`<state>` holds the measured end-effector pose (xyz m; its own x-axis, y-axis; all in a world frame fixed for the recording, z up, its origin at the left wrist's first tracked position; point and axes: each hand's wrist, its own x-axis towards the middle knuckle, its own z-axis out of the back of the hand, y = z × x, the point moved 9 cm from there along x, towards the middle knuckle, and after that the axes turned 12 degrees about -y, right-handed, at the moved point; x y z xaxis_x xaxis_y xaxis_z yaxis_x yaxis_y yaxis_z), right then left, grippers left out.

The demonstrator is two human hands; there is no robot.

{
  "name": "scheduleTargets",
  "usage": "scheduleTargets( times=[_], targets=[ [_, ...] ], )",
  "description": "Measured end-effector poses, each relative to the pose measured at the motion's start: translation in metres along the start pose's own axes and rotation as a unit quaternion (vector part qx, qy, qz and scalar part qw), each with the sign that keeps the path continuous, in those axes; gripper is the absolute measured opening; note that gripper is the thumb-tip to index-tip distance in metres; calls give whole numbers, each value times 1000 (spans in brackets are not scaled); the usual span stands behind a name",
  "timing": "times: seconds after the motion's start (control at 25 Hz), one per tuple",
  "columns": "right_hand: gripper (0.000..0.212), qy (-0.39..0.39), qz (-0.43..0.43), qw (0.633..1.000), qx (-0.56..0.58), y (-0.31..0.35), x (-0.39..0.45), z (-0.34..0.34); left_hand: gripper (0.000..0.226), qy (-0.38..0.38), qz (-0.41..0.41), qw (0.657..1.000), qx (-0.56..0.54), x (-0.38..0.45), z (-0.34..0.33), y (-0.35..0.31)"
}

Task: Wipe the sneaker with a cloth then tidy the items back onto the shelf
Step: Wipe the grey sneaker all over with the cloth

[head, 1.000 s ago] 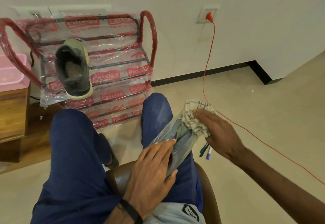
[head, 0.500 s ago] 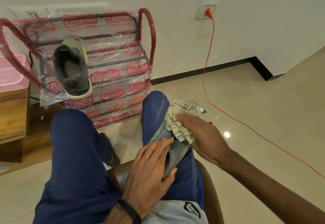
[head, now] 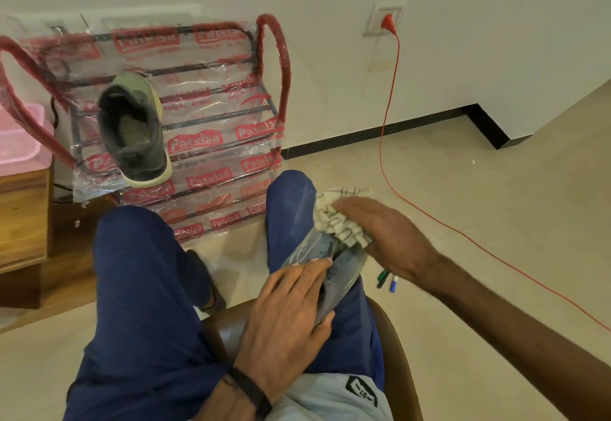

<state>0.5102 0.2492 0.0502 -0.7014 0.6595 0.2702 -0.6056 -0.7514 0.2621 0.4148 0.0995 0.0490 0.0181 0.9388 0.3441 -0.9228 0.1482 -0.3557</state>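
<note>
A grey sneaker (head: 317,248) lies on my right thigh with its toe pointing away from me. My left hand (head: 291,308) grips its heel end, fingers over the top and thumb under the side. My right hand (head: 386,238) holds a white checked cloth (head: 337,222) bunched against the sneaker's toe, which the cloth hides. A second grey sneaker (head: 135,129) with a pale sole sits on the red shoe shelf (head: 271,66), still in printed plastic wrap, against the wall ahead.
Three marker pens (head: 386,281) lie on the floor by my right knee. A red cable (head: 383,142) runs from a wall socket across the tiles at right. A wooden cabinet (head: 23,218) with a pink tub (head: 20,136) stands at left. I sit on a brown chair (head: 396,354).
My right hand with the cloth moved in over the sneaker's laces, then slid back out toward the toe. My left hand kept its hold on the heel.
</note>
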Motion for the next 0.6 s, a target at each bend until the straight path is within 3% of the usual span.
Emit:
scheduleTargets(
  times=[0.12, 0.28, 0.36, 0.52, 0.6],
  targets=[
    [60, -10, -107, 993, -46, -36, 16, 6, 60, -10, -20, 1000, 2, 4, 0, -9],
    [60, 45, -2, 998, 50, 23, 5, -11, 66, -20, 3, 1000, -16, -1, 0, -4],
    [62, 27, 24, 999, 31, 22, 3, -7, 67, -23, -2, 1000, -13, -2, 1, -2],
    [53, -32, -119, 992, -20, -48, 17, 6, 64, -30, -17, 999, -16, 2, 1, -9],
    [54, -50, -125, 991, 0, -40, 14, 6, 64, -31, 6, 999, -35, -2, -1, -5]
  ],
)
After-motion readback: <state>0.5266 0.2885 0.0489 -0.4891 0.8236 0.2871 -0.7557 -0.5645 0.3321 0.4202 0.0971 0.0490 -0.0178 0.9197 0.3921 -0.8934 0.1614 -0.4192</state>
